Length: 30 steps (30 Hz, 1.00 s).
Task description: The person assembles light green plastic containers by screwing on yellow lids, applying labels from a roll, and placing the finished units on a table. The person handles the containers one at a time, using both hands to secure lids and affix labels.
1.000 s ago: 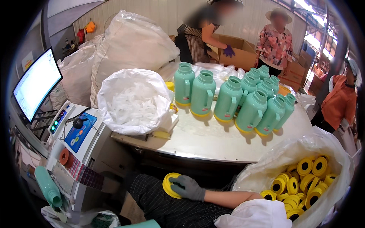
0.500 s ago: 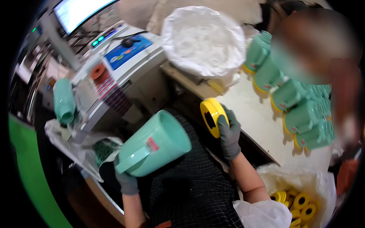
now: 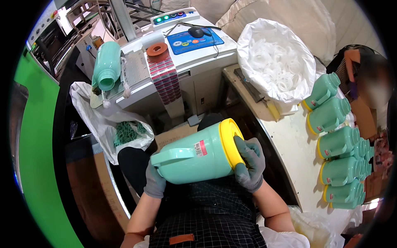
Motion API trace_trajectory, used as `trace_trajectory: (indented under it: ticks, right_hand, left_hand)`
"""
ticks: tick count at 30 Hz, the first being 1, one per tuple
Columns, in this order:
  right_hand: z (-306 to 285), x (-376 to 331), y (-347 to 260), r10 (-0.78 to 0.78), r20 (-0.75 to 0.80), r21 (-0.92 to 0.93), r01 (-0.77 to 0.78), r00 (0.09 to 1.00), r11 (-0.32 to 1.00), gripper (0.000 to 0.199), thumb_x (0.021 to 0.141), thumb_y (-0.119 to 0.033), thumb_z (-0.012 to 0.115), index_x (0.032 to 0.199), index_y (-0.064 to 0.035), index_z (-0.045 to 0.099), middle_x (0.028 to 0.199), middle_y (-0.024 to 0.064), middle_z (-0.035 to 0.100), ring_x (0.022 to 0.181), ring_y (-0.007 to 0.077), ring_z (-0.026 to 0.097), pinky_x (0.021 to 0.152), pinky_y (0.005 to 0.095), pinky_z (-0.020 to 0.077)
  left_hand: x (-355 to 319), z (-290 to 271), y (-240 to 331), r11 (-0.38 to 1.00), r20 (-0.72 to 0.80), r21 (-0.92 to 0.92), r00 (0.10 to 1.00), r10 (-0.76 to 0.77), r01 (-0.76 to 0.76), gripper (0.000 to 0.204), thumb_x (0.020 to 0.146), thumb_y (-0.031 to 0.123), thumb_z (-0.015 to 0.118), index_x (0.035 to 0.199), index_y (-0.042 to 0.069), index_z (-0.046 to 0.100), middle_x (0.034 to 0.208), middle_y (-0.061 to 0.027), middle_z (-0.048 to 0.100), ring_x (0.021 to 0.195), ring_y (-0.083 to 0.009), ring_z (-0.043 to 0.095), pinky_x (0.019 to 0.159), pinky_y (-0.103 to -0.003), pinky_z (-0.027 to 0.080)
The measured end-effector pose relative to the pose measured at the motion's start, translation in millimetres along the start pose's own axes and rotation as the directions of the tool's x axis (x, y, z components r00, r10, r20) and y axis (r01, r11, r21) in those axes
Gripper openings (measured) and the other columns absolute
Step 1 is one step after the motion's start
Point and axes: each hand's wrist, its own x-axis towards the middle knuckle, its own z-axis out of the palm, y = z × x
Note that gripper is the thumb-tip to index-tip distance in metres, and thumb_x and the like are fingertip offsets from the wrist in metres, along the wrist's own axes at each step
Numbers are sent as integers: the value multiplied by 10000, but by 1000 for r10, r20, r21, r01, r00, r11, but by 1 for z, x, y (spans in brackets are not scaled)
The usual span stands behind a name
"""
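the mint-green jug (image 3: 194,159) lies on its side across the person's lap, handle turned up and toward the left, so that its bottom end faces the right hand. the left hand (image 3: 155,184), in a grey glove, cups the jug from beneath near the neck end, fingers curled around the underside; held like that it carries the weight and keeps the round body from rolling. the right hand (image 3: 249,162), also gloved, is spread flat over the yellow base ring (image 3: 229,142) at the jug's bottom, palm and fingers pressing against the ring's face with the thumb near its rim. it looks like a pushing or turning hold rather than a pinch, which suits seating a ring on the end of a body braced from the other side.

the white worktable (image 3: 289,153) sits just to the right, and a row of finished green jugs (image 3: 337,149) with yellow bases stands along it, within easy reach of the right arm. an open white sack (image 3: 281,62) full of pale plastic rings rests at the table's far end. ahead on the left a machine (image 3: 182,62) carries a blue control panel, a roll of labels (image 3: 158,49) and another green jug (image 3: 106,66) laid mouth-down toward the person. a bag of green scraps (image 3: 126,132) hangs below it.
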Motion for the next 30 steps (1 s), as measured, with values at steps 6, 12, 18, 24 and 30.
trace_trajectory:
  ticks: [6,12,18,24,30]
  right_hand:
    - [16,-4,-9,202,-126,89,-192,971,977,668,972,-491,697,1354,55,677,1023,131,585,880,212,571,762,329,493]
    - [12,8,-28,322,-136,172,-298,937,939,530,974,-324,696,1349,50,681,1020,121,556,911,229,573,818,335,493]
    - [34,11,-25,481,-109,390,-408,870,826,428,962,-243,709,1295,26,699,1001,109,532,906,219,555,824,345,480]
    - [27,-23,-7,408,-226,443,-280,885,852,550,1011,-373,611,1363,48,573,1092,99,542,994,177,556,893,343,474]
    - [-11,-32,1,525,-57,554,-411,849,724,652,1073,-533,486,1392,33,547,1292,139,581,1229,216,563,1101,378,453]
  left_hand:
    - [3,-10,5,927,-26,236,951,307,-293,385,1155,263,439,1387,-15,569,1284,-85,661,1186,-194,638,1038,-329,521]
    - [-3,17,33,773,118,388,859,498,-502,409,1117,279,499,1383,-22,575,1319,-110,663,1182,-214,646,1038,-351,525]
    - [-11,2,53,733,156,422,840,520,-533,457,1114,327,464,1398,-17,561,1339,-136,657,1185,-249,653,1032,-366,524]
    - [7,7,52,201,332,780,665,669,-592,472,1106,288,465,1380,-82,565,1295,-179,652,1167,-280,642,1015,-401,520]
    - [0,44,84,48,443,758,568,694,-650,359,1097,371,497,1218,58,625,1132,-66,690,1030,-165,665,917,-315,546]
